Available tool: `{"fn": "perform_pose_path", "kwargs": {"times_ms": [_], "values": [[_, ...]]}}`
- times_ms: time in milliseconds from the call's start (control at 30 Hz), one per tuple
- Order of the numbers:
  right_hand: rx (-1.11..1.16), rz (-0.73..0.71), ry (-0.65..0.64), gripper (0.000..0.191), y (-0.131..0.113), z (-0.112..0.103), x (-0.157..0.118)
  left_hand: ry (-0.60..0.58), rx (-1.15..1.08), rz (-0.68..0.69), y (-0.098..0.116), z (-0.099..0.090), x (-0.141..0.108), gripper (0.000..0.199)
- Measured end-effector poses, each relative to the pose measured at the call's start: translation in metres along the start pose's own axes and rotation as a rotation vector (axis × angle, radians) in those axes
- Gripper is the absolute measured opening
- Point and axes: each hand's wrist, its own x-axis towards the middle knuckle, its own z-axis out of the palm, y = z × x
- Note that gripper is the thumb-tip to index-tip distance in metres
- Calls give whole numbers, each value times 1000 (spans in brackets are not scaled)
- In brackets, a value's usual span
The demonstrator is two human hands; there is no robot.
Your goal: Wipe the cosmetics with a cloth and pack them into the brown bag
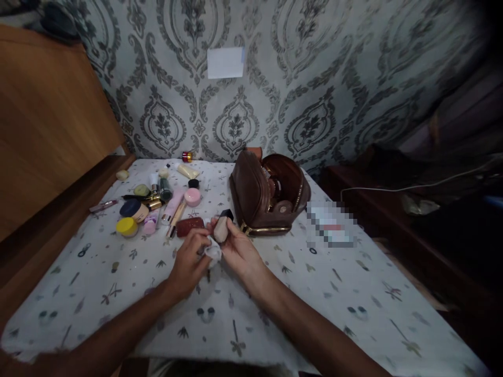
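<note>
Well, across the leaf-printed tabletop (pixel 314 314), a brown cosmetic bag (pixel 251 193) stands unzipped toward the far side. Nearer, the right hand (pixel 241 254) and left hand (pixel 190 264) come close together. A dark red case (pixel 189 226) lies just beyond the left one. The right fingers hold a black-capped beige bottle (pixel 221 231) above the tabletop; the left fingers pinch a crumpled white tissue (pixel 213 252) beside it. Farther off sits a pink-lidded jar (pixel 192 197).
</note>
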Motion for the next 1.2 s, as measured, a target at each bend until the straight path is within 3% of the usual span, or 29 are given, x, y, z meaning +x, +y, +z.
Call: {"fn": "perform_pose_path", "kwargs": {"times_ms": [67, 167, 333, 467, 600, 733, 900, 1033, 1200], "values": [[-44, 9, -22, 11, -3, 0, -4, -47, 86, 83, -3, -5, 2, 10], [-224, -125, -42, 22, -6, 3, -14, 27, 105, 77, -9, -14, 9, 12], [-940, -487, -170, 26, -6, 4, -29, 256, -57, -64, -11, -26, 21, 19], [-1337, -647, -280, 32, -4, 0, -37, 116, -61, 6, -1, -29, 23, 14], [-1403, -657, -333, 26, -5, -2, -44, 58, -170, -234, 2, -29, 26, 20], [-1253, -618, -253, 25, -19, 9, -56, 58, -314, -468, -4, -27, 25, 26], [-1027, -724, -192, 30, -80, 48, -75, -15, -202, -487, -4, -20, 24, 34], [-1155, -906, -130, 39, -150, 73, -83, -106, -122, -519, -1, -18, 23, 39], [-1425, -977, -120, 47, -214, 72, -68, -196, -182, -613, -15, -16, 17, 40]]}}
